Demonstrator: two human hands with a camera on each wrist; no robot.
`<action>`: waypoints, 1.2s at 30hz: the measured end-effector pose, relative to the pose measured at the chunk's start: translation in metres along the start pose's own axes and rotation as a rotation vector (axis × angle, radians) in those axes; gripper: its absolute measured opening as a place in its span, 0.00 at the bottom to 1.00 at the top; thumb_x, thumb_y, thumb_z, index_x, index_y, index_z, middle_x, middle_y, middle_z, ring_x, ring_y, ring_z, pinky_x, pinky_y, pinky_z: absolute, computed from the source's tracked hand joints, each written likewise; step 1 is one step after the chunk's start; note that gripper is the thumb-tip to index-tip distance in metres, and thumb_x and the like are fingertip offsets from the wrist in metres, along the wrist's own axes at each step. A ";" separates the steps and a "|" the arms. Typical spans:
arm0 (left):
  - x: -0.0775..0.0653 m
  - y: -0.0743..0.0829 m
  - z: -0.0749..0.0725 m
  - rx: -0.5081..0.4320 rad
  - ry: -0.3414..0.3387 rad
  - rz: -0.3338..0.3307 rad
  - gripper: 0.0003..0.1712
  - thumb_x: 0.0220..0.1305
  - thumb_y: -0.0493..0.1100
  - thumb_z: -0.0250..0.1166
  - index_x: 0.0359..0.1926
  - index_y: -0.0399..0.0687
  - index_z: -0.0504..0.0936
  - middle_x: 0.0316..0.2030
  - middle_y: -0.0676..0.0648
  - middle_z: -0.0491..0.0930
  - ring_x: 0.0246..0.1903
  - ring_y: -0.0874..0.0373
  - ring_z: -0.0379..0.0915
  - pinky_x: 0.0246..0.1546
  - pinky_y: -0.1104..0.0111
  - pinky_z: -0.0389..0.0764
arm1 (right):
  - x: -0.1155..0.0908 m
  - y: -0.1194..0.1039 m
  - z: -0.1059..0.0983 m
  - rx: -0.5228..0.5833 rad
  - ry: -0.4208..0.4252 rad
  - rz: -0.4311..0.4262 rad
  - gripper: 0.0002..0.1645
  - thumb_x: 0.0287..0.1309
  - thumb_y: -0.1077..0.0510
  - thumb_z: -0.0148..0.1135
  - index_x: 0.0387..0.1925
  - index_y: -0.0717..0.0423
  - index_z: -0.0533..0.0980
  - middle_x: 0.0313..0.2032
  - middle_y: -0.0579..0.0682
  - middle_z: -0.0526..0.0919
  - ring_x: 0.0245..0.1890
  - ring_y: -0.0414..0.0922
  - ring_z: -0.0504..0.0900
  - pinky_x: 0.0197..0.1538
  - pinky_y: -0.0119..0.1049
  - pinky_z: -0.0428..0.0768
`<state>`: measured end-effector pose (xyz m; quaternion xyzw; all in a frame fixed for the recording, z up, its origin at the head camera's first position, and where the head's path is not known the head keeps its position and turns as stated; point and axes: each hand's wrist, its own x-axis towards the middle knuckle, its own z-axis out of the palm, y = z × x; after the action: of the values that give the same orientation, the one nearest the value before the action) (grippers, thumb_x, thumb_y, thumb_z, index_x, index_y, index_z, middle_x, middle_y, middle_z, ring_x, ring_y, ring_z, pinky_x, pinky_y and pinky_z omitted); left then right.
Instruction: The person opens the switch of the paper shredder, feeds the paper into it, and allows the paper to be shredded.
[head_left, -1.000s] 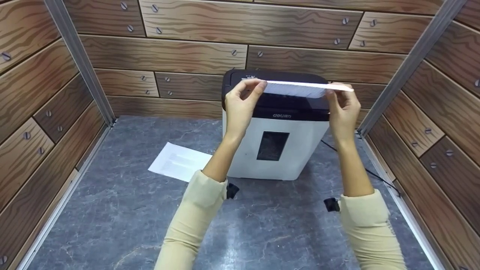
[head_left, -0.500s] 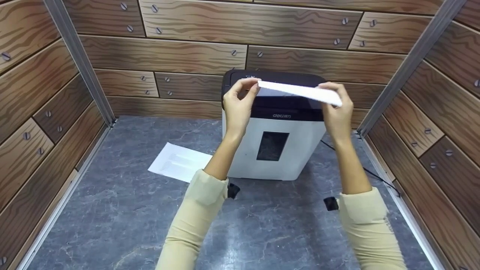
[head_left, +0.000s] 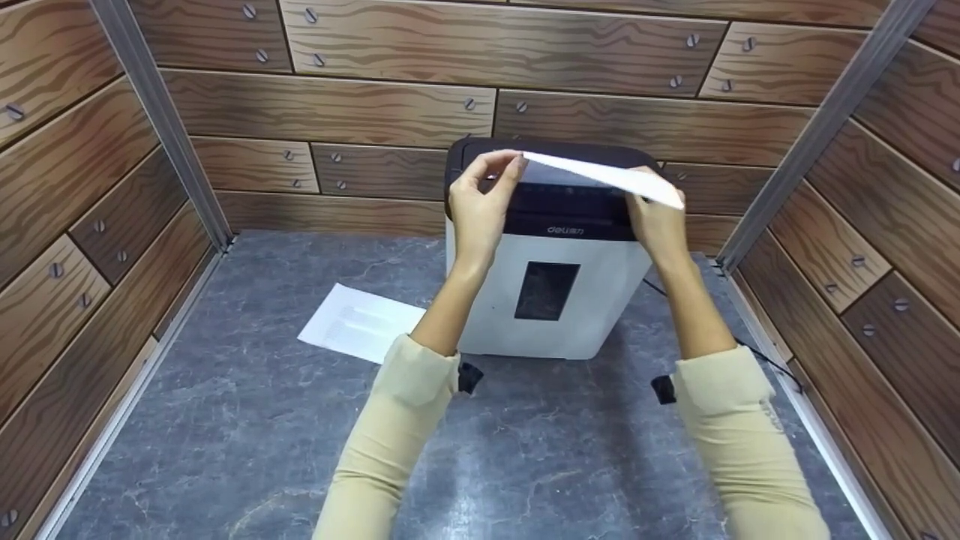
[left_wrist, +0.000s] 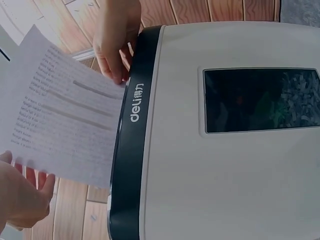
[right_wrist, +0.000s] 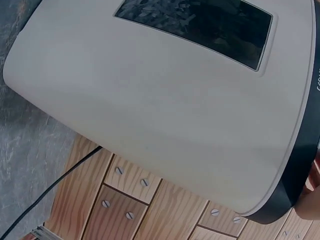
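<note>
A printed sheet of paper stands above the black top of a white paper shredder. Its upper edge shows as a thin white strip in the head view, slanting down to the right. My left hand pinches its left side near the upper corner. Lower down on the opposite side, my right hand holds the sheet by its edge, close to the shredder's top rim. In the left wrist view the sheet's lower edge is hidden behind that rim. Only part of my right hand appears in the right wrist view.
Another printed sheet lies on the grey marbled surface, left of the shredder. Paper shreds show through the shredder's dark window. A black cord runs along the right side. Wood-patterned walls enclose the area.
My right hand has slid down and inward along the sheet from its upper right corner. That corner now droops over the hand. My left hand has barely moved.
</note>
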<state>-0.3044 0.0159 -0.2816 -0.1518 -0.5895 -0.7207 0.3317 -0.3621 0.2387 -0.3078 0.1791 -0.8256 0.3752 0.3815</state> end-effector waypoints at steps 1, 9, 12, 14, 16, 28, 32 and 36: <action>0.001 -0.001 0.000 0.009 -0.002 0.001 0.09 0.57 0.36 0.65 0.36 0.32 0.81 0.30 0.47 0.79 0.32 0.62 0.71 0.36 0.69 0.76 | 0.001 0.000 0.001 -0.023 -0.011 0.001 0.08 0.59 0.65 0.55 0.34 0.67 0.78 0.34 0.56 0.83 0.37 0.49 0.80 0.43 0.37 0.73; 0.002 -0.018 -0.001 0.034 -0.013 0.006 0.08 0.58 0.37 0.65 0.36 0.34 0.81 0.32 0.47 0.81 0.36 0.62 0.73 0.43 0.63 0.74 | -0.003 0.001 -0.001 0.001 -0.007 -0.123 0.14 0.48 0.74 0.53 0.38 0.67 0.78 0.37 0.59 0.82 0.39 0.54 0.80 0.43 0.45 0.75; 0.002 -0.023 -0.002 0.030 -0.009 -0.028 0.09 0.58 0.37 0.65 0.37 0.34 0.81 0.33 0.47 0.81 0.36 0.62 0.74 0.42 0.65 0.74 | -0.006 -0.005 -0.004 0.181 0.040 -0.099 0.16 0.49 0.75 0.55 0.42 0.68 0.76 0.41 0.59 0.81 0.43 0.51 0.78 0.50 0.40 0.73; 0.003 -0.026 -0.002 0.034 -0.005 -0.048 0.09 0.58 0.37 0.64 0.37 0.34 0.81 0.33 0.46 0.81 0.35 0.62 0.74 0.41 0.66 0.75 | -0.009 -0.012 -0.006 0.294 0.099 -0.105 0.15 0.49 0.77 0.56 0.42 0.70 0.76 0.41 0.60 0.80 0.44 0.49 0.77 0.51 0.40 0.73; 0.004 -0.029 -0.003 0.045 -0.001 -0.066 0.09 0.59 0.38 0.64 0.37 0.35 0.81 0.33 0.46 0.81 0.35 0.62 0.75 0.40 0.67 0.76 | -0.012 -0.019 -0.008 0.392 0.166 -0.126 0.13 0.49 0.78 0.58 0.40 0.72 0.76 0.39 0.60 0.80 0.42 0.49 0.78 0.51 0.42 0.74; 0.004 -0.034 -0.003 -0.093 -0.022 0.081 0.08 0.54 0.25 0.63 0.37 0.24 0.79 0.38 0.34 0.80 0.42 0.55 0.76 0.50 0.58 0.73 | -0.023 -0.048 -0.015 0.457 0.248 -0.066 0.04 0.52 0.75 0.58 0.33 0.73 0.76 0.32 0.54 0.83 0.37 0.42 0.79 0.45 0.34 0.75; 0.002 -0.037 -0.005 -0.034 -0.026 0.073 0.06 0.55 0.28 0.64 0.35 0.27 0.81 0.35 0.37 0.81 0.37 0.59 0.78 0.44 0.60 0.77 | -0.023 -0.045 -0.014 0.439 0.228 -0.044 0.05 0.52 0.74 0.59 0.33 0.73 0.77 0.33 0.55 0.83 0.37 0.42 0.79 0.45 0.33 0.75; 0.000 -0.044 -0.008 0.054 -0.029 0.085 0.05 0.55 0.32 0.65 0.34 0.33 0.83 0.34 0.43 0.82 0.36 0.63 0.78 0.42 0.67 0.77 | -0.025 -0.038 -0.012 0.393 0.207 -0.038 0.05 0.52 0.75 0.59 0.34 0.74 0.76 0.33 0.58 0.82 0.37 0.40 0.79 0.44 0.31 0.75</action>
<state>-0.3318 0.0121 -0.3167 -0.1782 -0.6066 -0.6875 0.3572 -0.3184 0.2230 -0.3035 0.2261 -0.6894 0.5381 0.4289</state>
